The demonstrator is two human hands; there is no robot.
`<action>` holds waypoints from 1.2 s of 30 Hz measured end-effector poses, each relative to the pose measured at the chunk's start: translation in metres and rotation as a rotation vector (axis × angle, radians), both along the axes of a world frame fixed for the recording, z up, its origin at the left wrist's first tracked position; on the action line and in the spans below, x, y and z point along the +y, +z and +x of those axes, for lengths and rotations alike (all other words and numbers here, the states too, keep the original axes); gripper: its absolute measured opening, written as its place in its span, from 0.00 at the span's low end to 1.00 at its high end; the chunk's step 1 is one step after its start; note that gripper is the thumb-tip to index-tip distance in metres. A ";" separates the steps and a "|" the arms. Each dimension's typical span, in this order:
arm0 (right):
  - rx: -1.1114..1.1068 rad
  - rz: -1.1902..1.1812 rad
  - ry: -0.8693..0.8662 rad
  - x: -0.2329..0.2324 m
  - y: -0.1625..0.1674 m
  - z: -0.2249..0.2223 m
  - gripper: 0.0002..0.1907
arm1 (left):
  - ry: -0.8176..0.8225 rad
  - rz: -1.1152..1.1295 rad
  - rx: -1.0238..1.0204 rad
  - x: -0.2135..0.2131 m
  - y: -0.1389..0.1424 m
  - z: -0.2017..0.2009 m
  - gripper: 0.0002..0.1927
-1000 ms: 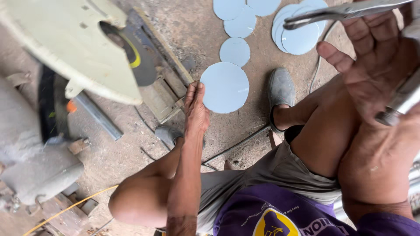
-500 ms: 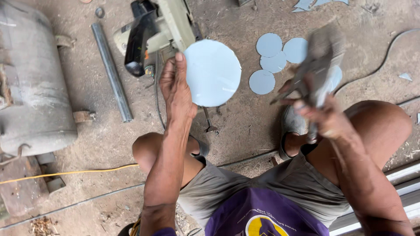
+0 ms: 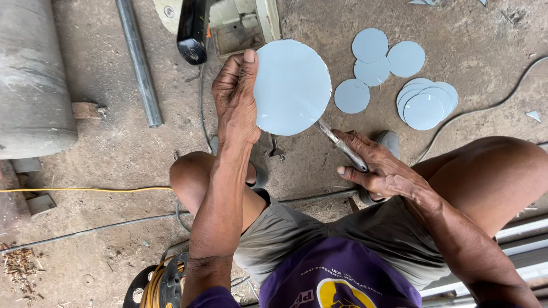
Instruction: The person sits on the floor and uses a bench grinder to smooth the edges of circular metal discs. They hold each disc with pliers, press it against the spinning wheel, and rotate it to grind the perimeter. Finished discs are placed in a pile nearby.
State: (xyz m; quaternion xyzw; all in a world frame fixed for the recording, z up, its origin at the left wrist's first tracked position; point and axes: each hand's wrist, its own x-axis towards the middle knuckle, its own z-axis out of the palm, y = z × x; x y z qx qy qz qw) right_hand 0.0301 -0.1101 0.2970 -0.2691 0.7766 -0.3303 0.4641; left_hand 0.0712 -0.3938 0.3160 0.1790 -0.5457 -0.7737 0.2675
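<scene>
My left hand (image 3: 237, 102) pinches the thin, stiff metal disc (image 3: 292, 86) at its rim; my right hand (image 3: 379, 165) clenches the snips (image 3: 341, 146). Edges look sharp.

The dusty concrete floor (image 3: 114, 154) carries a metal pipe (image 3: 138, 63) at eleven o'clock, a grey cylinder (image 3: 31, 74) at nine, a yellow cord (image 3: 85, 189) below it, and loose pale-blue cut discs (image 3: 399, 80) at two o'clock.
</scene>
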 end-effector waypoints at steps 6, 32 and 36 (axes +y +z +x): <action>0.212 -0.412 0.096 -0.003 0.003 0.001 0.38 | 0.031 -0.058 -0.027 -0.001 -0.001 0.003 0.16; 0.163 -0.308 0.083 -0.006 -0.014 0.005 0.43 | -0.016 -0.188 -0.191 0.023 -0.033 0.007 0.17; 0.129 -0.299 0.068 -0.006 -0.016 0.006 0.40 | -0.023 -0.185 -0.220 0.026 -0.037 0.006 0.17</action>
